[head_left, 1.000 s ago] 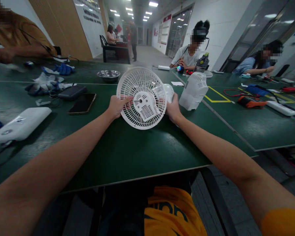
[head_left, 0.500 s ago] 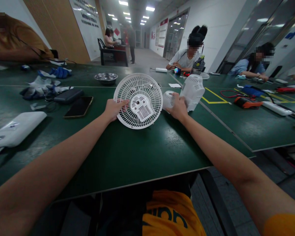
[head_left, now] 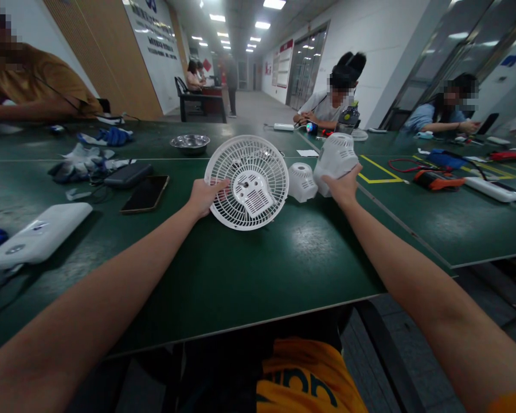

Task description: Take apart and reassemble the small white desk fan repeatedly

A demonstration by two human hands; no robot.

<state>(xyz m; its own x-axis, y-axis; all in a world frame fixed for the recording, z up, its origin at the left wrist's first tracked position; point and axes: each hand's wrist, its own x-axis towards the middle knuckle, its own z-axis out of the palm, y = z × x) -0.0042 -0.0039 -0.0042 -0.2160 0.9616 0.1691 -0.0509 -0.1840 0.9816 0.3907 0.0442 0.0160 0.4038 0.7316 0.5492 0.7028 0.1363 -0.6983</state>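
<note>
A round white fan grille with a slotted motor mount at its centre is gripped at its left rim by my left hand, thumb across the front. My right hand is wrapped round the lower part of a larger white plastic housing with vent slots. Between the grille and that housing stands a smaller white vented cover on the table, with neither hand on it. The fingers of my right hand behind the housing are partly hidden.
On the green table, a phone, a dark case and a white power bank-like device lie left. A metal bowl stands behind the grille. An orange-black tool lies right. Other people sit across the table.
My right hand has let go of the smaller cover and moved right onto the larger housing. My left hand still holds the grille.
</note>
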